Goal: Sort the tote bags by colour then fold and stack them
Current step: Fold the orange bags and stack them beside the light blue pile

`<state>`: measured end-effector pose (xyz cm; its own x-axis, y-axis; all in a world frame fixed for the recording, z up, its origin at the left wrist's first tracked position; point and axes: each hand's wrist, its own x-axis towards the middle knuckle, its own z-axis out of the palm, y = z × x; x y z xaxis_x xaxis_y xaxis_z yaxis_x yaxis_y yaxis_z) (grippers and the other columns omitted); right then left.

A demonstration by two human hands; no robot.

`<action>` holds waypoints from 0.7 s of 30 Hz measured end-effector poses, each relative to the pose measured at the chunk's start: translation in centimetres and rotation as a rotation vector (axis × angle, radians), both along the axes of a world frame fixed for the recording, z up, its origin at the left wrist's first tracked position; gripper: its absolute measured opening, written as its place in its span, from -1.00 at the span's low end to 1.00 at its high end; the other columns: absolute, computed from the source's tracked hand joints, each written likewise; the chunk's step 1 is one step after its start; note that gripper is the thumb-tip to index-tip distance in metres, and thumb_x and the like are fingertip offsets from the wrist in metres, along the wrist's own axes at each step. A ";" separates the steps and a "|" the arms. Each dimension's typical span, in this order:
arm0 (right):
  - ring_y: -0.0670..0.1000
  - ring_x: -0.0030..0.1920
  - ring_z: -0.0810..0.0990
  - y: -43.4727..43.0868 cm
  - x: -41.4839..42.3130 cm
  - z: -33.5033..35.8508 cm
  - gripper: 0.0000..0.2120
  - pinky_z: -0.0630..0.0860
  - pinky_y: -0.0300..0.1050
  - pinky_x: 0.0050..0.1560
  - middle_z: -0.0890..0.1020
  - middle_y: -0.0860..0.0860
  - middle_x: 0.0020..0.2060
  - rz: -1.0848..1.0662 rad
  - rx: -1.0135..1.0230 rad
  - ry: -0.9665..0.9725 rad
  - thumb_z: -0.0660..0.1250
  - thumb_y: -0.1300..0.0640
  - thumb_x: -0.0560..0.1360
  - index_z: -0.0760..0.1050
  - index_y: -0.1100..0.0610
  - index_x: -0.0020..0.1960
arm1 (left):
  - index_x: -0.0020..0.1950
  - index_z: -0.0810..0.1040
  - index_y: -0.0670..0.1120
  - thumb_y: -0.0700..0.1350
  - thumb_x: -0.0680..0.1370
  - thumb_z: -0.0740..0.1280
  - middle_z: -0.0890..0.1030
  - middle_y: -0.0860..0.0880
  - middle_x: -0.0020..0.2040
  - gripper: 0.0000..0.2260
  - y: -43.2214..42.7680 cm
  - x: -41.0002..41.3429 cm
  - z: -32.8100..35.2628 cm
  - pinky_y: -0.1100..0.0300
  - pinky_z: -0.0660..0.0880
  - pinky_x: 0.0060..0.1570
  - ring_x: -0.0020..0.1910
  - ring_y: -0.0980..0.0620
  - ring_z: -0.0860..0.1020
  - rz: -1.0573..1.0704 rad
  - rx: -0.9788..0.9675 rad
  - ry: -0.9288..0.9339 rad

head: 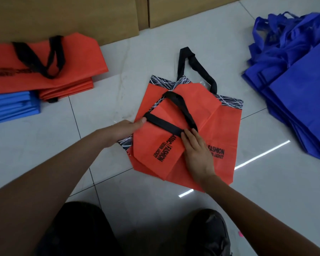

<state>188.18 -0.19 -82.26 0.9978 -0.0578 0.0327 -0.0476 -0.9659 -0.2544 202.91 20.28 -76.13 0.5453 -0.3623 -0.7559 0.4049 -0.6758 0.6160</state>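
I see a glossy pale tiled floor with dark grout lines and 2 bright streaks of reflected light. Brown board panels stand along its far edge. A tiny pink scrap lies lower right.

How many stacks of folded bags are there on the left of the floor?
2. The orange stack lies farther away; the light blue stack lies right beside it, nearer. The picture's edge cuts both, so more may be hidden.
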 end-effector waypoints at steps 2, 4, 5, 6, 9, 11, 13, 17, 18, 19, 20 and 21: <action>0.15 0.38 0.37 -0.9 -0.1 0.3 -0.51 0.31 -0.06 0.33 0.47 0.16 0.31 -0.058 0.276 0.023 0.00 0.08 0.53 0.42 0.23 0.35 | 0.18 0.53 -0.05 0.20 0.58 0.11 0.58 -0.01 0.15 -0.59 -0.1 -0.3 0.4 0.19 0.51 0.06 0.07 0.05 0.56 0.170 -0.087 0.005; 0.01 0.41 0.29 -1.8 -0.2 0.8 -0.48 0.17 -0.26 0.39 0.43 0.14 0.35 -0.061 0.490 0.063 -0.04 0.01 0.53 0.38 0.18 0.39 | 0.17 0.48 -0.09 -0.07 0.64 0.12 0.53 -0.06 0.07 -0.79 0.2 -0.1 -0.2 0.38 0.50 -0.31 -0.15 0.11 0.52 0.264 -0.142 -0.068; -0.02 0.41 0.27 -2.3 -0.1 1.1 -0.48 0.13 -0.31 0.40 0.42 0.13 0.36 -0.046 0.546 0.072 -0.05 0.00 0.53 0.36 0.17 0.40 | 0.27 0.41 -0.09 -0.18 0.64 0.11 0.48 -0.06 0.10 -0.77 0.1 -0.1 -0.4 0.45 0.46 -0.32 -0.14 0.14 0.49 0.259 -0.165 -0.116; -0.03 0.42 0.26 -2.7 0.0 1.2 -0.48 0.11 -0.35 0.40 0.42 0.12 0.36 -0.024 0.568 0.081 -0.05 0.00 0.54 0.35 0.16 0.40 | 0.39 0.32 -0.05 -0.23 0.63 0.11 0.43 -0.01 0.20 -0.68 0.0 -0.1 -0.4 0.49 0.44 -0.18 -0.04 0.18 0.47 0.227 -0.187 -0.161; -0.02 0.44 0.22 -3.8 0.0 1.3 -0.49 0.07 -0.35 0.42 0.39 0.08 0.38 0.068 0.546 0.136 -0.06 -0.01 0.56 0.31 0.15 0.42 | 0.48 0.07 0.26 -0.14 0.58 0.26 0.16 0.08 0.49 -0.40 -0.7 0.1 0.0 0.13 0.21 0.40 0.42 0.14 0.21 -0.048 -0.255 -0.374; -0.03 0.46 0.20 -4.4 -0.2 1.2 -0.48 0.08 -0.28 0.44 0.37 0.04 0.40 0.118 0.521 0.159 -0.08 -0.03 0.57 0.29 0.15 0.44 | 0.35 0.15 0.45 0.13 0.53 0.29 0.18 0.15 0.48 -0.51 -1.6 0.9 0.3 0.07 0.15 0.41 0.44 0.13 0.18 -0.350 -0.181 -0.726; -0.04 0.47 0.18 -5.1 -0.5 1.0 -0.52 0.09 -0.25 0.44 0.35 0.00 0.40 0.118 0.529 0.155 -0.05 0.02 0.58 0.27 0.15 0.45 | 0.38 0.33 0.26 -0.13 0.55 0.29 0.20 0.12 0.48 -0.54 -2.2 1.8 0.0 0.15 0.12 0.39 0.46 0.07 0.17 -0.388 -0.161 -0.794; 0.01 0.48 0.15 -6.2 -1.3 0.6 -0.50 0.10 -0.16 0.46 0.33 0.07 0.42 0.112 0.493 0.092 0.18 0.29 0.48 0.28 0.21 0.42 | 0.25 0.55 -0.08 -0.56 0.22 0.08 0.31 0.01 0.43 -0.29 -3.2 1.7 -0.6 0.08 0.29 0.37 0.41 -0.04 0.32 -0.595 -0.165 -0.680; 0.01 0.48 0.15 -6.4 -1.5 0.6 -0.51 0.12 -0.14 0.45 0.34 0.06 0.41 0.111 0.478 0.061 0.20 0.23 0.49 0.29 0.21 0.41 | 0.22 0.57 -0.09 -0.54 0.29 0.11 0.40 0.00 0.36 -0.38 -3.5 1.3 -0.4 0.05 0.34 0.33 0.38 -0.06 0.37 -0.533 -0.187 -0.647; 0.00 0.47 0.17 -6.5 -1.7 0.6 -0.52 0.13 -0.14 0.44 0.34 0.03 0.40 0.098 0.485 0.033 0.20 0.13 0.51 0.30 0.21 0.42 | 0.21 0.56 -0.11 -0.49 0.41 0.17 0.50 -0.04 0.28 -0.52 -4.2 0.6 0.4 0.05 0.39 0.28 0.35 -0.10 0.41 -0.402 -0.177 -0.603; -0.02 0.45 0.21 -6.5 -1.8 0.7 -0.52 0.15 -0.17 0.42 0.36 0.02 0.39 0.073 0.519 0.016 0.21 0.03 0.53 0.32 0.18 0.41 | 0.23 0.53 -0.15 -0.42 0.49 0.22 0.55 -0.11 0.21 -0.64 -4.6 0.2 0.6 0.09 0.41 0.22 0.32 -0.13 0.42 -0.328 -0.139 -0.536; -0.05 0.40 0.30 -6.4 -1.9 0.8 -0.54 0.20 -0.19 0.39 0.41 0.02 0.36 0.016 0.585 0.004 0.25 -0.04 0.54 0.37 0.13 0.38 | 0.25 0.50 -0.19 -0.37 0.53 0.25 0.55 -0.16 0.20 -0.69 -5.0 -0.2 0.7 0.13 0.38 0.17 0.29 -0.15 0.44 -0.361 -0.085 -0.516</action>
<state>186.26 -6.64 -81.46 0.9987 -0.0501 -0.0034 -0.0359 -0.6659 -0.7452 202.67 15.29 -75.41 0.6641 -0.6384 -0.3891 -0.2026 -0.6546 0.7283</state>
